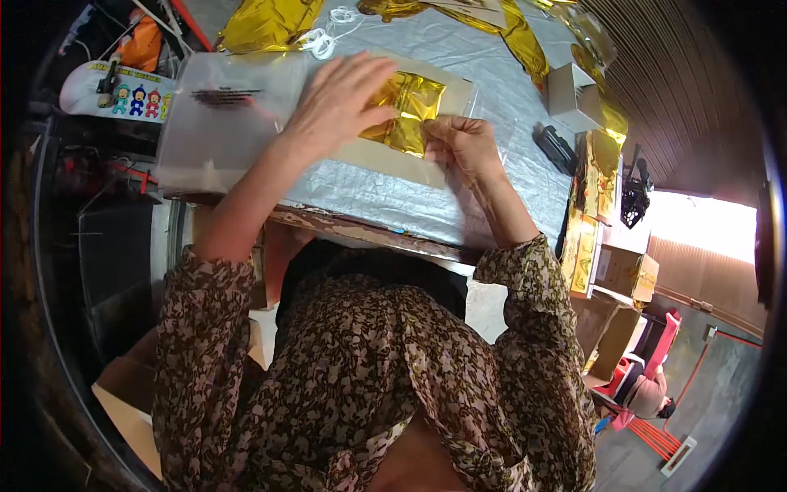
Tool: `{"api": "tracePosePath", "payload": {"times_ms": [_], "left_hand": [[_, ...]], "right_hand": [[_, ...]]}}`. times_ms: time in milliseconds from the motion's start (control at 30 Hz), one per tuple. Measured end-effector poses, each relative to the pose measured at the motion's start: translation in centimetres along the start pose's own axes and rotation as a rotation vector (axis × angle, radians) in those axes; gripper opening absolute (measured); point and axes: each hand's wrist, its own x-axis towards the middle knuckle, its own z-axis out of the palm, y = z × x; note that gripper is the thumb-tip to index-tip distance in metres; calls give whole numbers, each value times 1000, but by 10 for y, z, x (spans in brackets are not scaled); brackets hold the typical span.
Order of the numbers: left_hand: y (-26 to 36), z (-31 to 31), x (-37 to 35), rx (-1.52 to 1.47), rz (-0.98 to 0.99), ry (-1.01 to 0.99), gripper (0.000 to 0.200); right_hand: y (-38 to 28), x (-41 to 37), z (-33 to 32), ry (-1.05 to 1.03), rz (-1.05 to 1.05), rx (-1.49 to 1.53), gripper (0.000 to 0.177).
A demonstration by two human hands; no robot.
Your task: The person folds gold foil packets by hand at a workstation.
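Observation:
A crinkled gold foil piece [422, 100] lies over a tan cardboard sheet [393, 162] on the silvery covered table. My left hand [340, 100] is open, its fingers stretched out together and its palm down above the foil's left side. Its thumb reaches across the foil. At the foil's right edge, my right hand [466, 143] has thumb and index finger pinched on the foil. Clear plastic film [474, 102] shows around the board's right end.
A translucent plastic box [225, 135] stands left of the board. White cord [322, 41] and more gold foil [266, 25] lie at the back. To the right are a small white box [572, 97] and a black object [557, 149]. Another person [643, 392] is at far right.

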Motion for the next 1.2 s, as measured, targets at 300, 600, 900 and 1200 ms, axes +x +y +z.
{"api": "tracePosePath", "payload": {"times_ms": [300,600,900,1200], "left_hand": [[4,43,11,83,289,-54,73],[6,40,10,111,297,-77,72],[6,44,11,199,285,-111,74],[9,42,11,162,250,-107,69]], "right_hand": [[-4,-8,-5,-10,32,28,23],[-14,-7,-25,168,-523,-949,21],[9,-18,4,109,-924,-1332,69],[40,-5,1,64,-852,-1387,77]]}}
